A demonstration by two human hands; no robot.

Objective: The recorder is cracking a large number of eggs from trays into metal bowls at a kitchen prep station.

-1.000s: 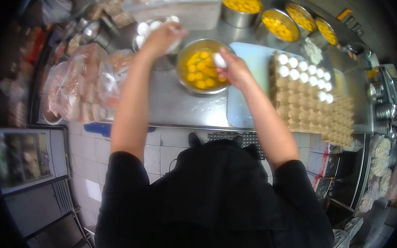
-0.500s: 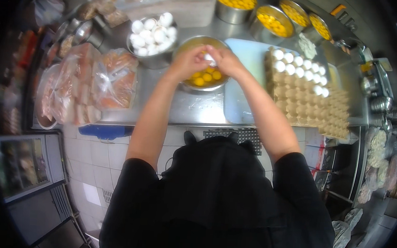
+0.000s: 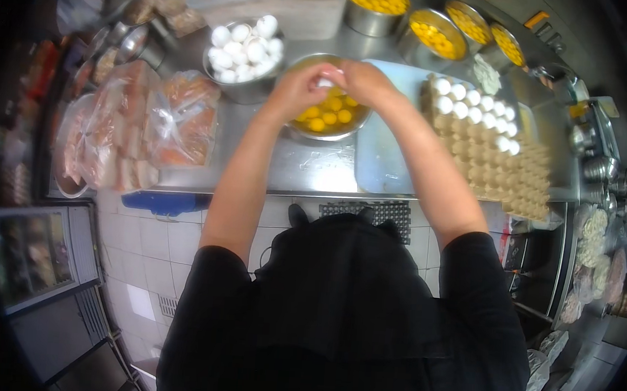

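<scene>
Both my hands meet above a metal bowl (image 3: 332,136) holding several egg yolks. Between the fingertips of my left hand (image 3: 300,91) and my right hand (image 3: 367,83) a bit of a white egg (image 3: 326,82) shows; whether its shell is whole or split is hidden by the fingers. Left of this bowl, a second metal bowl (image 3: 242,89) is heaped with white eggshells (image 3: 242,51). On the right, a stack of brown egg trays (image 3: 475,167) carries several white eggs (image 3: 474,114) in its far rows, while its nearer cups hold none.
A pale cutting board (image 3: 382,164) lies under my right forearm. Metal pots of yolks (image 3: 433,40) stand at the back right, near a crumpled cloth (image 3: 488,75). Bagged meat (image 3: 184,121) lies on the left, and a large plastic tub (image 3: 290,16) stands at the back.
My hands stay together over the bowl and have shifted slightly, uncovering more of the yolks. The white egg between them is less visible now.
</scene>
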